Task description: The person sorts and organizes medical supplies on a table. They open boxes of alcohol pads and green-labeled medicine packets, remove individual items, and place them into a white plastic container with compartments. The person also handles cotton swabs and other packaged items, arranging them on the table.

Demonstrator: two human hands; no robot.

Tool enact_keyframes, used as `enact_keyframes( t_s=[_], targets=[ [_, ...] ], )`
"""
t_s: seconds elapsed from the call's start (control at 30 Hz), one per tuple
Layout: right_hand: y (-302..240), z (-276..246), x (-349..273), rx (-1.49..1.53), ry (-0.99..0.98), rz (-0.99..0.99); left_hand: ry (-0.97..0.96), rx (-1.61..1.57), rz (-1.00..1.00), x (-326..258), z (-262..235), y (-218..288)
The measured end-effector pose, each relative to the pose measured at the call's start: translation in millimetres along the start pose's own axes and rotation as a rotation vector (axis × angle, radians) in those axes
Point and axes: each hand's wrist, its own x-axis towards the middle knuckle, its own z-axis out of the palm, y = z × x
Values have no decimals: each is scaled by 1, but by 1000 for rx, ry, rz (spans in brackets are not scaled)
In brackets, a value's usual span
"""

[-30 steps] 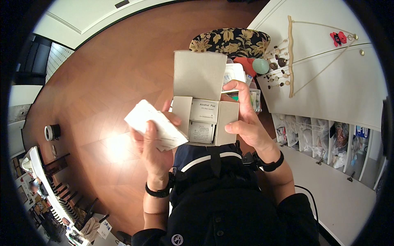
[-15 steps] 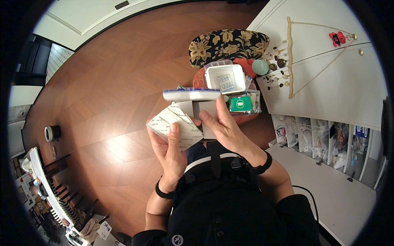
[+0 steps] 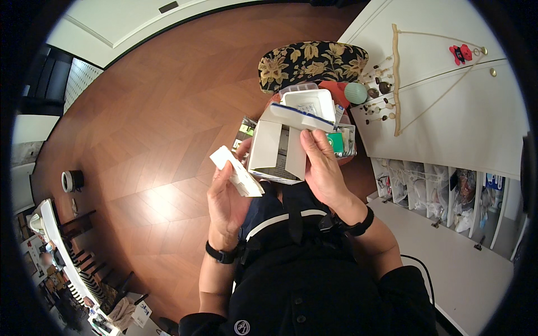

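My left hand (image 3: 226, 203) pinches a small stack of flat white paper packets (image 3: 241, 178) between thumb and fingers, tilted and seen nearly edge-on. Its fingertips reach up beside a white cardboard box (image 3: 265, 144). My right hand (image 3: 327, 175) grips the box at its right side, thumb on a flap. The box's lid stands up at the far side, edged in blue, and the side flaps are folded partly inward. Between the flaps a dark gap shows; what lies in it cannot be made out.
Beyond the box, a white plastic tub (image 3: 324, 99) with blister packs sits on a red chair. A green box (image 3: 335, 141) and black-and-green packaging (image 3: 244, 132) lie nearby. A pale green ball (image 3: 356, 93) rests by the white cabinet (image 3: 448, 129), its lower compartment open.
The box has turned so its opened top faces me, lid now at the far side. The packets have tilted from face-on to nearly edge-on and shifted slightly away from the box.
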Motion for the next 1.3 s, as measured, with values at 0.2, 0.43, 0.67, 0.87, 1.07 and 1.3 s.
enact_keyframes(
  t_s=[0.2, 0.43, 0.67, 0.87, 1.07, 1.3],
  targets=[
    [23, 2, 2, -26, 104, -155, -66, -368, -157, 13, -18, -17],
    [-14, -10, 0, -946, -145, -531, -121, -431, -148, 25, -18, -22],
    [-47, -5, -2, -988, -416, -597, -154, -452, -196, 28, -6, -31],
    [-36, -10, 2, -1150, -344, -685, -104, -488, -193, 31, 6, -34],
    [-36, -22, 2, -1099, -310, -663, -96, -476, -196, 36, 12, -45],
    [-37, -40, 5, -1132, -257, -684, -55, -479, -219, 46, 18, -63]
  ],
)
